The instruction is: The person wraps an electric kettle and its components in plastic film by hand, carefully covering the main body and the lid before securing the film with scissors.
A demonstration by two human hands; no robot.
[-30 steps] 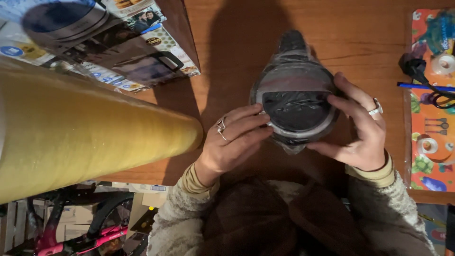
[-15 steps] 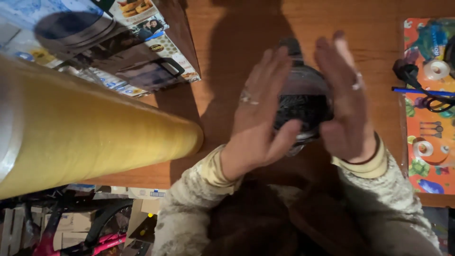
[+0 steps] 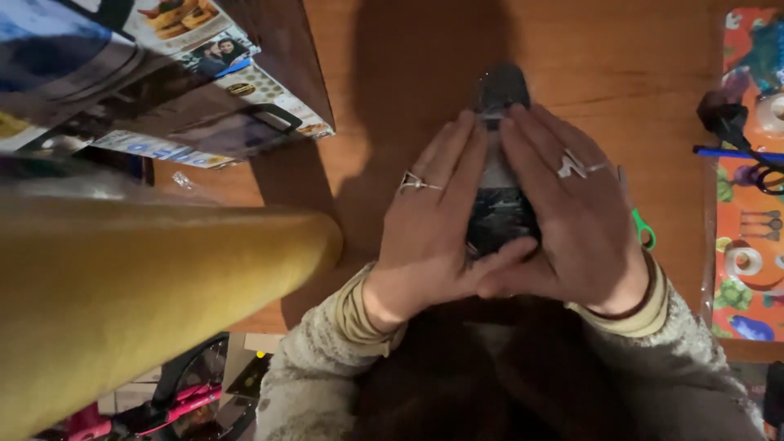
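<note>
Hands flat on dark wrapped bundle (image 3: pixel 500 204), left hand (image 3: pixel 429 224), right hand (image 3: pixel 572 220); colourful printed box (image 3: pixel 188 82) upper left

Head camera looks steeply down, close above table (image 3: pixel 621 73).

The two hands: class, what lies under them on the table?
A dark wrapped object lies under the left hand and right hand, showing only between and beyond the fingers. Its sides are covered. Green scissor handles peek out beside the right hand.
</note>
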